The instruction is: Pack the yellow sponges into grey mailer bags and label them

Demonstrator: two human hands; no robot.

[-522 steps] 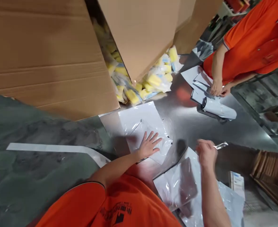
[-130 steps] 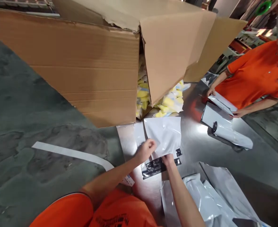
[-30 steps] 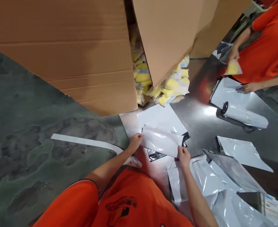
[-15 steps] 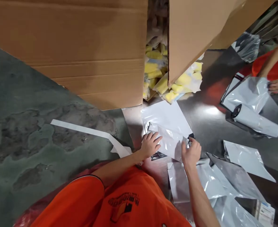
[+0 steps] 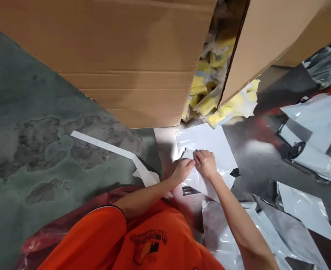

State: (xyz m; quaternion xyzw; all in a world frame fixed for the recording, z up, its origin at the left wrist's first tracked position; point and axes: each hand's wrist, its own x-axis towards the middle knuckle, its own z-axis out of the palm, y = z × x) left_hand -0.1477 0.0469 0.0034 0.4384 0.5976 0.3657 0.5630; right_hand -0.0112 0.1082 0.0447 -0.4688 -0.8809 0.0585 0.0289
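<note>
A white plastic mailing bag (image 5: 224,150) lies on the metal table before me, and a smaller white bag rests over its lower part. My left hand (image 5: 183,170) has its fingers closed on the upper left edge of the smaller bag. Right beside it, my right hand (image 5: 205,163) pinches the same edge, its fingertips nearly meeting the left ones. A dark patch shows at the lower left of the bags and a black corner sticks out at the right.
Cardboard box flaps (image 5: 143,56) stand ahead, with yellow wrapped packets (image 5: 207,103) between them. More white bags (image 5: 306,210) lie to the right. A white strip (image 5: 103,145) hangs at the left. Blurred white bags (image 5: 317,153) lie by another person at the far right.
My right hand has moved left from the bag's right side to meet my left hand. My left fingers have closed on the edge. The view has shifted, and the other person's bag has been lifted and spread.
</note>
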